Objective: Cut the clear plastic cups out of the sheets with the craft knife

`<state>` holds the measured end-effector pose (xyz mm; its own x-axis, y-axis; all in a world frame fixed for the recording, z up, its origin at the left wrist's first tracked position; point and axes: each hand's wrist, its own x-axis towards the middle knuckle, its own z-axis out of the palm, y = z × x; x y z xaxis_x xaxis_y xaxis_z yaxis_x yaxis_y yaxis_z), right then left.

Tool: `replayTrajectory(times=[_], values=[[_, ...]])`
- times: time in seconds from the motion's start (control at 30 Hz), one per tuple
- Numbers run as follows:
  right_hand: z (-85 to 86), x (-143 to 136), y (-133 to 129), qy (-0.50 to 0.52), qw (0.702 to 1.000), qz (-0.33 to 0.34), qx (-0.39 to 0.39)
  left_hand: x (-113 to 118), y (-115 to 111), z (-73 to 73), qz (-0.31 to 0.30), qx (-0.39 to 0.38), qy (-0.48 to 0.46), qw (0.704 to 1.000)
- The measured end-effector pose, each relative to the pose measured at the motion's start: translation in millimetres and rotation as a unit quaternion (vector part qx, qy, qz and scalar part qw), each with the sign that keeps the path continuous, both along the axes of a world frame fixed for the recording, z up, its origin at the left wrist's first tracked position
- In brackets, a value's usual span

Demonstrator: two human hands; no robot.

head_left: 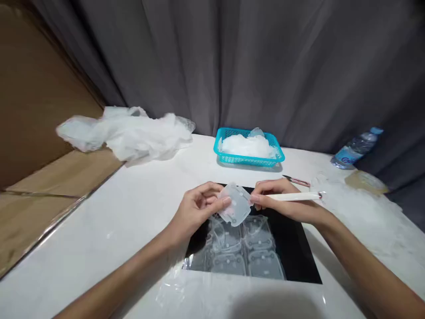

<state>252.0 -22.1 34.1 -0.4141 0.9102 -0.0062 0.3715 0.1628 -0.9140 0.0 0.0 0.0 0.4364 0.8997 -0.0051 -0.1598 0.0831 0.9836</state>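
My left hand [204,204] pinches a thin translucent plastic piece [236,204], roughly square with rounded corners, by its left side. It is held tilted above a black sheet [295,248]. In my right hand [277,197] is a white pen-like tool [294,196], its rear end pointing right. The right fingertips are at the right edge of the plastic piece; the tool's working tip is hidden by the fingers. Below, several similar clear plastic pieces [262,264] lie in rows on the black sheet.
A blue basket [249,161] holding whitish pieces stands at the back. Crumpled white plastic bags [142,135] lie at back left beside a cardboard box [59,173]. On the right are a small cutter [297,180], a water bottle [355,149], a tape roll [365,182] and clear film [368,221].
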Motion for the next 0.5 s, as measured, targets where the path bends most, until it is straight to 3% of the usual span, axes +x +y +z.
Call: replayTrajectory(times=[0.33,0.5], values=[[-9.9,-1,4,0.033,0.999,-0.01,-0.018,-1,0,-0.8,-0.049,0.041,0.018,0.998],[-14.1,4,8,0.043,0.999,-0.02,-0.017,-26,27,7.4,-0.105,0.093,0.128,0.982]])
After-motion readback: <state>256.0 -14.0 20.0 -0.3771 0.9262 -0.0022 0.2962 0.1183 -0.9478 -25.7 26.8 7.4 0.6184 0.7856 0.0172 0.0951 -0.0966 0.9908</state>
